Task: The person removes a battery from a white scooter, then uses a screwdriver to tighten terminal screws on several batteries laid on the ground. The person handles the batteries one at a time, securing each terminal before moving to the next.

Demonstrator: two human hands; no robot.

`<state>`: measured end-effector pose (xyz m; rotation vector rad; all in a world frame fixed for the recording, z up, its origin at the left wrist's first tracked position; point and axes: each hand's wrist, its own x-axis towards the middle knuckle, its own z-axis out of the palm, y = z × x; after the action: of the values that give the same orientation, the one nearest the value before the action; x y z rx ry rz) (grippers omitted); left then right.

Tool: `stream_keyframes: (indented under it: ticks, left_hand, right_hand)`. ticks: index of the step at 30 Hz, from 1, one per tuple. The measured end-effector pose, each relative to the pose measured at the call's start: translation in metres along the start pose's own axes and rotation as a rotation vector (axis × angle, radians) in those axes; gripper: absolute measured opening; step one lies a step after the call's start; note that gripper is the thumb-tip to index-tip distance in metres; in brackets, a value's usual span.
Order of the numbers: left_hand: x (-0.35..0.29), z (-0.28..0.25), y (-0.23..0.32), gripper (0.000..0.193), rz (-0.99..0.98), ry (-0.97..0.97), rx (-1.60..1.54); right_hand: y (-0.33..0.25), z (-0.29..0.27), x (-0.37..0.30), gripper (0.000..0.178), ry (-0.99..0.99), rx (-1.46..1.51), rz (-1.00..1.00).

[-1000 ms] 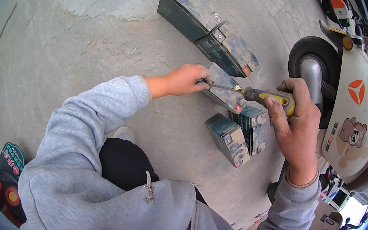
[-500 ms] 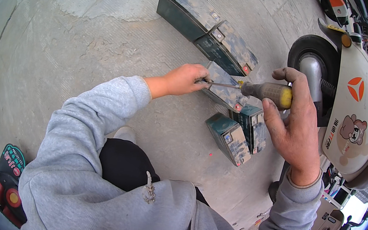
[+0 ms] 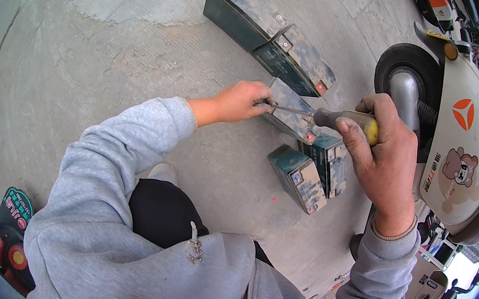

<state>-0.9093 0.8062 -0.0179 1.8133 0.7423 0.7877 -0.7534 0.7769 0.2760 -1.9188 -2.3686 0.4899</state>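
My right hand (image 3: 387, 155) is wrapped round the yellow-and-dark handle of a screwdriver (image 3: 341, 120). Its shaft points left, the tip reaching my left hand (image 3: 246, 100) at the left end of a dusty battery (image 3: 291, 109). The left fingers are pinched together at that end; what they hold is too small to make out. This battery has a red-marked terminal at its right end. Just below it stand two more dark green batteries, one (image 3: 331, 162) partly behind the other (image 3: 298, 179).
Farther off, two long batteries (image 3: 242, 18) (image 3: 297, 60) stand end to end on the concrete floor (image 3: 111, 58). To the right is a white scooter (image 3: 464, 138) with a black wheel (image 3: 406, 75). Another vehicle's red tail light (image 3: 18, 257) shows at lower left. My knee (image 3: 163, 212) is below.
My right fingers have shifted their grip, closing further round the screwdriver handle. The left hand and the batteries stay in nearly the same place.
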Motion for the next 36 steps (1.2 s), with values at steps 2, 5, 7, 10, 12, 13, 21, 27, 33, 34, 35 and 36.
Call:
stream_keyframes:
  ticks: [2,5,7,10,12,13,21,27,33,34,35,36]
  left_hand:
    - [0.000,0.000,0.000,0.015,0.012,0.008,-0.018]
    - [0.000,0.001,-0.001,0.016,0.008,0.004,-0.024]
    - [0.000,0.002,-0.003,0.016,0.019,0.006,-0.022]
    - [0.000,0.002,-0.004,0.016,0.044,0.018,-0.015]
    - [-0.001,0.002,-0.004,0.016,0.046,0.018,-0.010]
    - [-0.001,0.002,-0.004,0.016,0.043,0.016,-0.016]
    - [-0.003,0.001,0.003,0.024,0.018,0.057,-0.037]
    - [-0.008,0.000,-0.007,0.033,-0.480,0.344,-0.645]
    - [-0.013,-0.030,-0.024,0.030,-0.909,0.667,-0.931]
    - [-0.014,-0.033,-0.025,0.032,-0.874,0.651,-0.975]
    - [-0.016,-0.034,-0.025,0.035,-0.889,0.645,-1.013]
    - [-0.017,-0.036,-0.023,0.038,-0.914,0.632,-1.061]
  right_hand:
    - [0.002,0.001,0.001,0.028,0.089,0.063,-0.078]
    - [0.004,0.005,0.004,0.031,0.203,0.100,-0.229]
    - [0.004,0.005,0.001,0.030,0.072,-0.004,-0.082]
    - [0.002,0.006,-0.001,0.027,0.078,-0.077,0.014]
    - [0.001,0.008,-0.001,0.024,0.189,0.062,-0.123]
    - [0.002,0.008,-0.001,0.024,0.198,0.091,-0.181]
    - [0.009,0.004,-0.001,0.029,0.085,0.006,-0.090]
    - [0.006,0.004,0.002,0.029,0.090,-0.078,-0.192]
    - [-0.001,-0.009,0.002,0.037,0.157,-0.040,-0.146]
    - [-0.001,-0.009,0.002,0.033,0.171,0.030,-0.216]
    - [0.000,-0.009,0.001,0.032,0.149,-0.019,-0.209]
    - [0.000,-0.009,0.001,0.031,0.121,-0.065,-0.198]
